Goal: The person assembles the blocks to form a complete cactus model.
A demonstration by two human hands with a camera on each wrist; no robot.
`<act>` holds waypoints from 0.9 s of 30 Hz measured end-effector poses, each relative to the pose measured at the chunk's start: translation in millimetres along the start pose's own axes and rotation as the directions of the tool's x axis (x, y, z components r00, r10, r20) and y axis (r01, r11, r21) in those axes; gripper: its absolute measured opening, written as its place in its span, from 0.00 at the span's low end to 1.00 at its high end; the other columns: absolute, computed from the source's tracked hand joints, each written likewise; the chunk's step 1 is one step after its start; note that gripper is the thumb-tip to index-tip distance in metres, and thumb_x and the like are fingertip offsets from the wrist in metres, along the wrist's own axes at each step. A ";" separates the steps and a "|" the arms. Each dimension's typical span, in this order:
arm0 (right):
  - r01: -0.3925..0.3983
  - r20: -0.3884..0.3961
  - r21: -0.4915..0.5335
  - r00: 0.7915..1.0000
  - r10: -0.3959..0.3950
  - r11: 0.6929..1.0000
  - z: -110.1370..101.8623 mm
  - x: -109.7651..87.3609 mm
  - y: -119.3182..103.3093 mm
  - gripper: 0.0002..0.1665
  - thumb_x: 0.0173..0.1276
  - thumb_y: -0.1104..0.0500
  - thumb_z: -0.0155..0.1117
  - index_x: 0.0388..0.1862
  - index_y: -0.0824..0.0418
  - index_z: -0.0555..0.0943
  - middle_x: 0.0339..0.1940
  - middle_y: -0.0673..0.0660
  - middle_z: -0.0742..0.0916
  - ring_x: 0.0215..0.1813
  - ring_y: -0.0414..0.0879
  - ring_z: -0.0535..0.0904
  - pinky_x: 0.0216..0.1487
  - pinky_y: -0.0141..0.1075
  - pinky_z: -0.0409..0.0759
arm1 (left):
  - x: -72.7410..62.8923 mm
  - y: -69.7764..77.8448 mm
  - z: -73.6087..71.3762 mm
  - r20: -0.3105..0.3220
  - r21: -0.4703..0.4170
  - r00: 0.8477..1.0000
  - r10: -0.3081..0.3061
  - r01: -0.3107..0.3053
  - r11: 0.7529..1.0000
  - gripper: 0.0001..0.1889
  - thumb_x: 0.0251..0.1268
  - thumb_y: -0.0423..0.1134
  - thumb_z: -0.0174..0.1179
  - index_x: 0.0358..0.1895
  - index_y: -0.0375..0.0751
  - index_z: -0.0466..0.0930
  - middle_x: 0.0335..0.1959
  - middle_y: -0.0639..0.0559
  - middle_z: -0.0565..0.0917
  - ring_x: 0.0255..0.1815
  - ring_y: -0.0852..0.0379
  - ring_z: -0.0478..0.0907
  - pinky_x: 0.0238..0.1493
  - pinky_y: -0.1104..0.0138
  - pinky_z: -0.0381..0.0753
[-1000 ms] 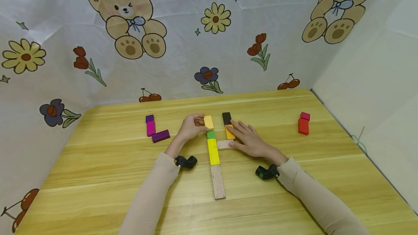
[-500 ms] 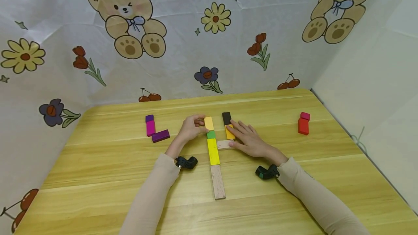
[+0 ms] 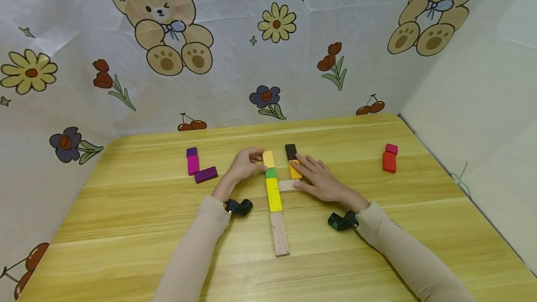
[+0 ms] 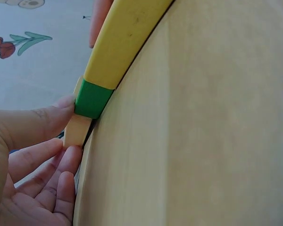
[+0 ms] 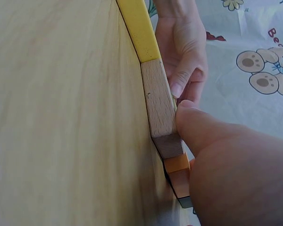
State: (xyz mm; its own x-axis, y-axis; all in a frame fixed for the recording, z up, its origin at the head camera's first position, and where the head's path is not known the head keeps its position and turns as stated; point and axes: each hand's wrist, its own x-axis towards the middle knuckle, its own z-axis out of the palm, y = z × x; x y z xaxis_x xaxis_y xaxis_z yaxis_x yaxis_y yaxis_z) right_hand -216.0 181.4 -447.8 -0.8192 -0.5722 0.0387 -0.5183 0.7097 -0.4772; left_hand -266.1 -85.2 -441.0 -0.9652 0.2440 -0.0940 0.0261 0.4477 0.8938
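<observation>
A row of wooden blocks runs away from me: a long plain block [image 3: 279,233], a yellow block [image 3: 274,195], a small green block [image 3: 271,173] and a pale peach block [image 3: 268,159] at the far end. My left hand [image 3: 243,163] pinches the peach block; in the left wrist view it touches the green block [image 4: 93,100]. Beside the yellow block, a shorter plain block [image 3: 287,186] lies crosswise, with an orange block [image 3: 295,174] and a black block [image 3: 291,152] beyond it. My right hand [image 3: 323,183] rests straight fingers on the orange block, its thumb on the crosswise block.
At left on the wooden table [image 3: 138,227] lie a small violet block [image 3: 191,152], a magenta block [image 3: 193,165] and a purple block [image 3: 206,175]. A red block [image 3: 389,162] and a small pink block [image 3: 391,149] lie at right. A bear-print cloth [image 3: 235,59] hangs behind.
The peach block has come slightly nearer to me, up against the green block, with my left hand pinching it. My right hand has stayed in place.
</observation>
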 end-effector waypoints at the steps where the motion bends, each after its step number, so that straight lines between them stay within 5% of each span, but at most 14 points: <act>1: 0.001 0.000 0.001 1.000 -0.001 1.000 -0.1 0.0 0.0 0.39 0.75 0.45 0.53 0.79 0.54 0.55 0.82 0.58 0.53 0.80 0.64 0.44 0.74 0.66 0.38 | 0.3 -0.2 -0.2 0.001 0.000 1.000 -0.001 0.001 1.000 0.31 0.55 0.30 0.71 0.64 0.37 0.74 0.54 0.40 0.80 0.53 0.46 0.76 0.57 0.59 0.76; 19: 0.018 -0.019 -0.011 1.000 -0.019 1.000 0.7 -0.7 -0.3 0.39 0.74 0.45 0.54 0.79 0.55 0.57 0.81 0.61 0.55 0.80 0.67 0.46 0.73 0.67 0.40 | 0.0 0.9 0.4 0.010 0.023 1.000 0.006 -0.006 1.000 0.30 0.56 0.31 0.70 0.65 0.36 0.73 0.56 0.40 0.79 0.55 0.45 0.75 0.60 0.57 0.75; 27: 0.007 -0.008 -0.007 1.000 -0.007 1.000 -0.6 -0.6 -1.1 0.39 0.75 0.44 0.54 0.79 0.55 0.56 0.81 0.60 0.54 0.80 0.66 0.45 0.74 0.67 0.39 | -18.9 7.2 -2.7 -0.003 0.150 0.990 0.139 -0.137 0.979 0.32 0.64 0.41 0.66 0.70 0.38 0.67 0.72 0.44 0.66 0.71 0.42 0.64 0.70 0.47 0.67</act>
State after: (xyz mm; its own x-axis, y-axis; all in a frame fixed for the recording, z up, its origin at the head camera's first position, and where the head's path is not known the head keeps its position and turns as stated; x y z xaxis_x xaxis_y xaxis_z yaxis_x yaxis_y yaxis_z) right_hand -215.1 181.2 -446.8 -0.8172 -0.5743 0.0489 -0.5259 0.7083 -0.4709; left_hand -248.4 -88.9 -431.6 -0.9531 0.3010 0.0328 0.1969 0.5340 0.8222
